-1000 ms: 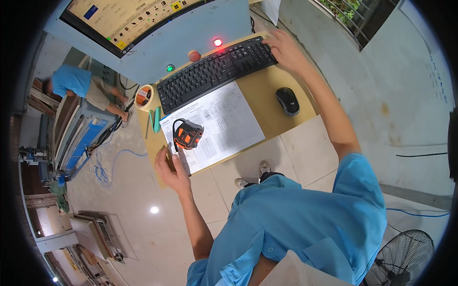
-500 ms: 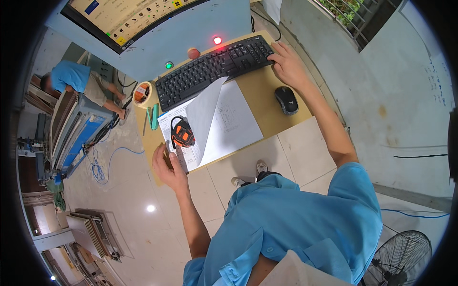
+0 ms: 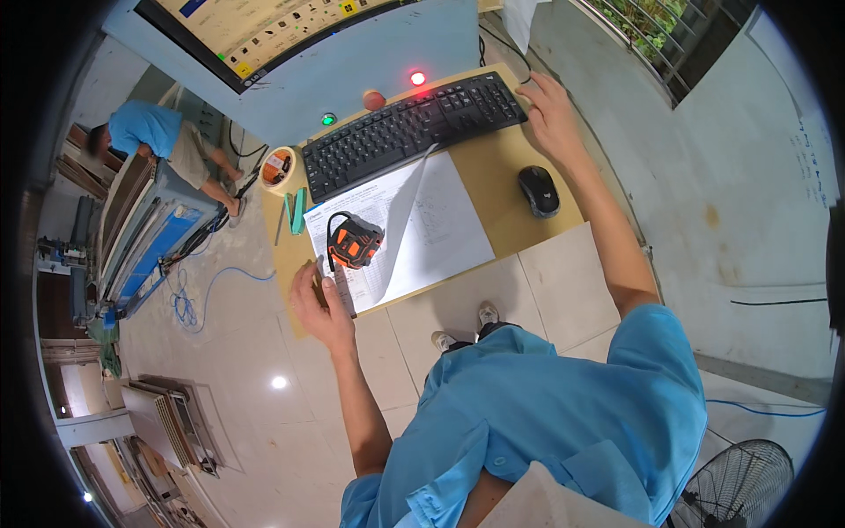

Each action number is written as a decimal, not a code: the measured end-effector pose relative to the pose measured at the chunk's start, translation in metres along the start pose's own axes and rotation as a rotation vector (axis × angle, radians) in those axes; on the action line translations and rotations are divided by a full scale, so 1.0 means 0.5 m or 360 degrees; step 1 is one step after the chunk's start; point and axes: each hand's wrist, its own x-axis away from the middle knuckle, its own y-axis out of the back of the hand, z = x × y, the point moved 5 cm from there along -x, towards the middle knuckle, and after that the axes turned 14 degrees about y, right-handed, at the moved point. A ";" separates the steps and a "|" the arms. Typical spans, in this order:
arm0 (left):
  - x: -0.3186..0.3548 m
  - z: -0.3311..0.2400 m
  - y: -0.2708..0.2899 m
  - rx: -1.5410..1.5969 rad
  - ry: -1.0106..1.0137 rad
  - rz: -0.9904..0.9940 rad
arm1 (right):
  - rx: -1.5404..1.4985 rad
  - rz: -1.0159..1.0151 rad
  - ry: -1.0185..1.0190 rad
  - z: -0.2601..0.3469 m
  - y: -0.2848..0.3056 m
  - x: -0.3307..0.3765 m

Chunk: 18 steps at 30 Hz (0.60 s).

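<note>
**Sheet half lifted, right hand at the keyboard**

I see my left hand point(image 3: 321, 299) at the near corner of the paper stack point(image 3: 440, 231), fingers loosely curled around a small grey flat thing I cannot identify, pressed against the paper's edge. Just beyond that hand an orange and black tape measure point(image 3: 354, 242) sits on the papers. The top sheet stands up along its middle, neither flat nor turned over, so I judge the page turn is only partly done. My right hand point(image 3: 553, 119) lies spread, fingers open, on the right end of the black keyboard point(image 3: 414, 132), holding nothing; whether it is pressing keys I cannot tell. The black mouse point(image 3: 539, 191) rests just near that hand, untouched. Further left of my left hand stand a tape roll point(image 3: 279, 167) and a green cutter point(image 3: 297, 211)
</note>
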 end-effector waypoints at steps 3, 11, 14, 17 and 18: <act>-0.005 0.001 -0.001 0.0038 -0.0012 -0.0018 | 0.0081 0.0254 -0.0104 -0.006 -0.007 0.013; 0.005 0.008 0.021 -0.0025 -0.0006 -0.0111 | -0.0273 -0.0216 -0.0447 0.121 0.129 0.045; -0.010 0.001 0.038 0.0301 0.0070 -0.0043 | -0.0535 -0.0268 -0.0712 0.182 0.139 0.114; -0.079 -0.053 0.110 0.0720 0.0332 0.0000 | -0.0643 -0.0222 -0.0873 0.227 0.124 0.174; -0.110 -0.104 0.161 0.0903 0.0162 0.0026 | -0.0643 -0.0195 -0.0858 0.239 0.120 0.184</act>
